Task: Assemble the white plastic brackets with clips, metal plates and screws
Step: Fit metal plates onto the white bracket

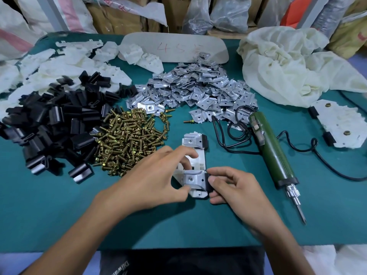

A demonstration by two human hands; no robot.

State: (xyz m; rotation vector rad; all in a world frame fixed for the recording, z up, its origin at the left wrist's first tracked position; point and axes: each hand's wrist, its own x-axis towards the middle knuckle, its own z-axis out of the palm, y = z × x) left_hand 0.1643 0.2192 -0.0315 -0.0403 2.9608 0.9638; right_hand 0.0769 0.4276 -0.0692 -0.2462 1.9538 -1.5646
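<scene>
On the teal table point(59, 205), directly ahead of the person, both forearms reach in from the near edge and converge on one white bracket point(201, 158). Left hand point(151, 181): palm down, fingers arched over the bracket's left side, thumb tip pinching the near left corner. Right hand point(232, 188): thumb and forefinger clamped on a black clip point(208, 182) at the bracket's near right edge; the remaining fingers curl under. The hands stay slightly apart, bracket between them.

Bracket lies flat, long axis running away from the person. A metal plate point(193, 179) sits across its near end between the two hands; a second plate point(192, 140) with a second clip point(205, 141) sits at the far end, beyond the fingertips.

Beyond the left hand: a large heap of black clips point(49, 124), then a pile of brass-coloured screws point(127, 141). Beyond both hands: a spread of loose plates point(198, 88). Right of the right hand: a green electric screwdriver point(272, 151), bit pointing toward the near edge. Further right, finished brackets point(341, 126) are stacked.
</scene>
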